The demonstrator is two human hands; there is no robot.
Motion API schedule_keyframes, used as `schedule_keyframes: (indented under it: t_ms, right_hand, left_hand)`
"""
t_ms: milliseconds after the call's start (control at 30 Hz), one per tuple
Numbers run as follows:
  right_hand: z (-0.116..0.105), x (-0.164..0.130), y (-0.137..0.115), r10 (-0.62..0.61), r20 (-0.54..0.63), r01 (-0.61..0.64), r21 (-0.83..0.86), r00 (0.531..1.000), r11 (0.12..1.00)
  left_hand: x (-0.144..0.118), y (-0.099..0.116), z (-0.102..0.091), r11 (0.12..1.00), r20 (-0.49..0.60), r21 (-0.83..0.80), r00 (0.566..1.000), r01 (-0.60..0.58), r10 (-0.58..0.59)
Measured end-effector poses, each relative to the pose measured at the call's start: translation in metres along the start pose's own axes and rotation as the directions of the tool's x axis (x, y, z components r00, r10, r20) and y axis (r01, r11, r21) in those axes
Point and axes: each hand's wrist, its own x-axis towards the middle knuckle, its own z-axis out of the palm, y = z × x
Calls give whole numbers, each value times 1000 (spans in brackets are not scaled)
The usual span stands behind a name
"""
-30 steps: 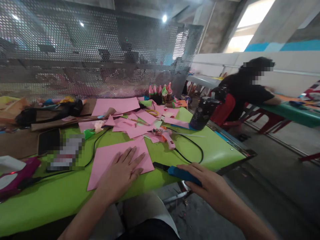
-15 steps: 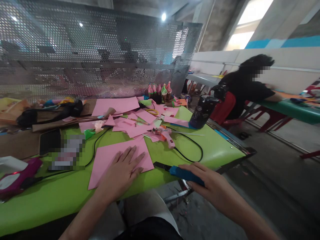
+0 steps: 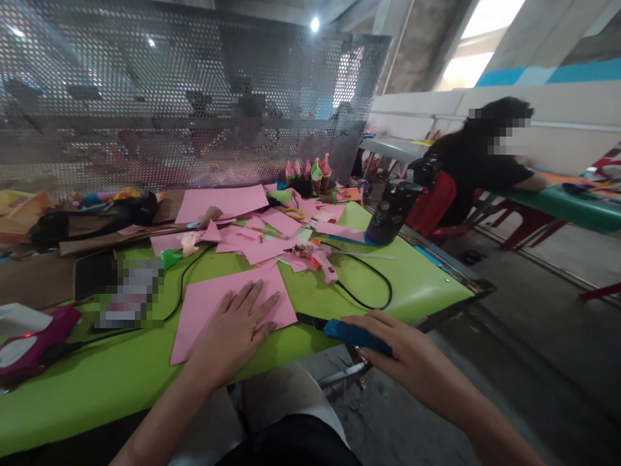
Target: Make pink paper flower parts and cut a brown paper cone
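Observation:
My left hand (image 3: 233, 333) lies flat, fingers spread, on a pink paper sheet (image 3: 213, 301) near the front edge of the green table (image 3: 97, 382). At the table's front right edge my right hand (image 3: 402, 353) grips a blue-handled tool (image 3: 352, 333) whose dark tip points left toward the pink sheet. A black cable (image 3: 369, 285) loops on the table just beyond that tool.
More pink paper pieces (image 3: 252, 239), a pink glue gun (image 3: 325, 265), paper ice-cream cones (image 3: 310, 175) and a dark bottle (image 3: 388, 217) lie farther back. A perforated metal screen (image 3: 169, 103) closes the rear. Another person (image 3: 480, 168) sits at a green table to the right.
Both hands stay where they were on the sheet and the tool. Only the view has shifted slightly.

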Motion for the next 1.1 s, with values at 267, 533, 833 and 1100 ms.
schedule_keyframes:
  t_ms: [267, 533, 833, 1100]
  right_hand:
    - [-2, -7, 7, -7, -57, 4, -46, 998, 999]
    - [3, -5, 6, -21, -75, 16, -60, 997, 998]
    - [3, -5, 8, -15, -46, 13, -31, 999, 999]
    - [4, 0, 5, -54, -33, 54, -6, 998, 999]
  left_hand:
    - [0, 0, 1, 1000, 1, 15, 1000, -8, 8]
    - [-1, -2, 2, 1000, 7, 16, 1000, -9, 9]
    - [0, -1, 2, 1000, 14, 11, 1000, -4, 4]
    - [1, -1, 1, 1000, 4, 14, 1000, -13, 13]
